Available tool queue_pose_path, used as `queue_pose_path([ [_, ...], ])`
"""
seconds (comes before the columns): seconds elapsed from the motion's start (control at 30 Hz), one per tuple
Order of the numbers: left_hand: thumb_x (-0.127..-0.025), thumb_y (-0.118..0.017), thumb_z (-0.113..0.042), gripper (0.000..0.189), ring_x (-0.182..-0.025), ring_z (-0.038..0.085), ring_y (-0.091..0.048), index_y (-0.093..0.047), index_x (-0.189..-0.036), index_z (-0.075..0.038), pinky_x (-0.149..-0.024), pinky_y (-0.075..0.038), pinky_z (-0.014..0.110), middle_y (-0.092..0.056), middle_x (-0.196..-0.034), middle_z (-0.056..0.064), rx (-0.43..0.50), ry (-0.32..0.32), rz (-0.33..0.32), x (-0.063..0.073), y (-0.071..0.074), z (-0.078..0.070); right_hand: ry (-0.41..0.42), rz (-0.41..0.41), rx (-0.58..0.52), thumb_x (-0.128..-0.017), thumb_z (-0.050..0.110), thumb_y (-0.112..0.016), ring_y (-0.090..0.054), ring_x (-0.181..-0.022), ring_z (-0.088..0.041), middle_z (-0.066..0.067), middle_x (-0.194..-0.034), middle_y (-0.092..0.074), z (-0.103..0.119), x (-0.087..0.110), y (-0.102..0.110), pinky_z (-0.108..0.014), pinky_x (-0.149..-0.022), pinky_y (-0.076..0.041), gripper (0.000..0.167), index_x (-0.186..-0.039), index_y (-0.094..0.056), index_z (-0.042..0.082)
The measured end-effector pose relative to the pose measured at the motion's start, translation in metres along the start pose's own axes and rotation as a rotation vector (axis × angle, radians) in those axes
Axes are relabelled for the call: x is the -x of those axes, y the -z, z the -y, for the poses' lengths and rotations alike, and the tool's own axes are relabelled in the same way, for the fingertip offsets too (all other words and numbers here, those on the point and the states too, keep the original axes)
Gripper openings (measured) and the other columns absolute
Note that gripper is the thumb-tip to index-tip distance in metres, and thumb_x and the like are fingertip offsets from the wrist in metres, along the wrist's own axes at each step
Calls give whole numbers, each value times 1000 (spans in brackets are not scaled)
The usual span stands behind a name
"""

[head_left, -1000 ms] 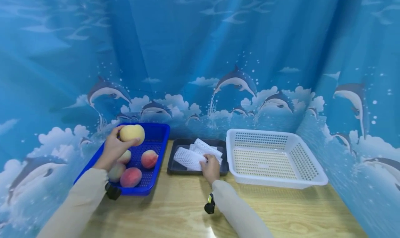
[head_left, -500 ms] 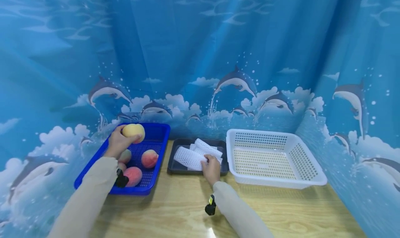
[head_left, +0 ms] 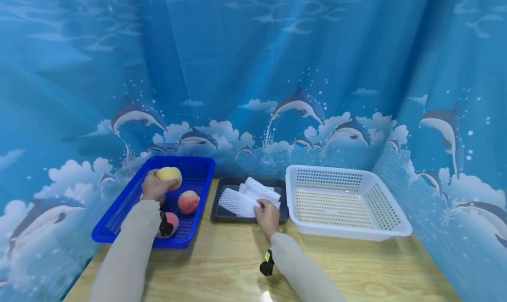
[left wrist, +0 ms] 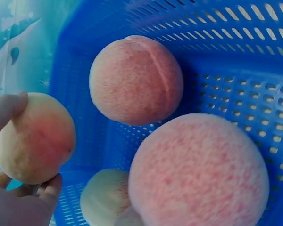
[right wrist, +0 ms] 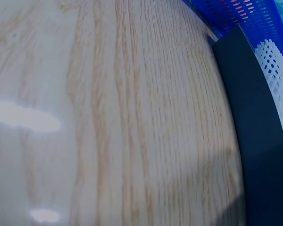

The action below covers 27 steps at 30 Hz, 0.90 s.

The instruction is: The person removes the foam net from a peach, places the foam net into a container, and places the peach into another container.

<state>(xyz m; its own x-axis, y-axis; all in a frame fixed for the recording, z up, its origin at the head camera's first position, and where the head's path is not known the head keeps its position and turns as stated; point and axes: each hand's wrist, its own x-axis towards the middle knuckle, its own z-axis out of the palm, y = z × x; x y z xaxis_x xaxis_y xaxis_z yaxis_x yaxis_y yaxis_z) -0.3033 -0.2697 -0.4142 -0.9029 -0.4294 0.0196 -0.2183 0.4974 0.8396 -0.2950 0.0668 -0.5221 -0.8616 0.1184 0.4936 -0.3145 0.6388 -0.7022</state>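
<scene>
My left hand (head_left: 154, 186) grips a yellow peach with a red blush (head_left: 168, 175) above the blue basket (head_left: 182, 244). In the left wrist view, thumb and fingers wrap that peach (left wrist: 40, 141) from the left. Several peaches lie below it, among them a red one (head_left: 188, 202) and another partly covered by the wrist camera (head_left: 165, 225). At the middle, my right hand (head_left: 267, 217) pinches the near edge of a white foam net sleeve (head_left: 236, 202) in a dark tray (head_left: 222, 213). Only a fingertip of this hand shows in the right wrist view.
To the right of the tray stands a white slotted basket (head_left: 332, 231) with nothing in it. All three containers are on a wooden table (head_left: 222, 267). A dolphin-print curtain (head_left: 253, 73) hangs behind and at both sides.
My left hand has lowered the peach slightly within the basket's outline, and its forearm has swung to the right, covering more of the peaches. The right hand stays at the foam net.
</scene>
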Motion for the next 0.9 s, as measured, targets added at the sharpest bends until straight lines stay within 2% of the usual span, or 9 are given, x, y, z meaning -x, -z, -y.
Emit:
queue_pose_path([
  [0.17,-80,-73,-24,83,-120,46,-45,-29,-145,5,-97,-44,57,-43,-136,32,-5,15,-25,5,-6,5,-16,21,-8,-77,7,-74,-65,-75,-24,-9,-80,-70,-2,0,-1,-38,-69,-53,18,-95,-74,4],
  [0.5,-80,-71,-21,86,-120,49,-43,-24,-144,10,-97,-43,58,-39,-136,36,-50,33,24,0,-15,23,-43,69,-30,-79,5,-74,-64,-77,-22,-10,-84,-70,-2,-1,1,-35,-69,-54,18,-97,-73,3],
  [0.63,-79,-71,-22,88,-121,50,-42,-22,-145,9,-98,-43,59,-38,-137,37,-58,31,29,-5,-20,26,-29,64,-43,-78,4,-75,-65,-77,-23,-12,-85,-70,-2,0,1,-34,-70,-56,19,-98,-73,2],
  [0.77,-76,-74,-26,90,-117,51,-44,-26,-143,10,-94,-45,58,-41,-133,37,-61,15,-10,-11,-24,30,-30,57,-78,-79,3,-74,-66,-77,-23,-12,-88,-70,-3,0,2,-34,-70,-57,20,-99,-72,2],
  [0.9,-76,-75,-28,91,-117,50,-44,-25,-143,10,-94,-44,58,-42,-132,37,-73,12,5,-10,-24,29,-23,38,-105,-80,5,-74,-67,-82,-25,-13,-94,-71,-4,0,3,-36,-74,-57,21,-101,-72,2],
])
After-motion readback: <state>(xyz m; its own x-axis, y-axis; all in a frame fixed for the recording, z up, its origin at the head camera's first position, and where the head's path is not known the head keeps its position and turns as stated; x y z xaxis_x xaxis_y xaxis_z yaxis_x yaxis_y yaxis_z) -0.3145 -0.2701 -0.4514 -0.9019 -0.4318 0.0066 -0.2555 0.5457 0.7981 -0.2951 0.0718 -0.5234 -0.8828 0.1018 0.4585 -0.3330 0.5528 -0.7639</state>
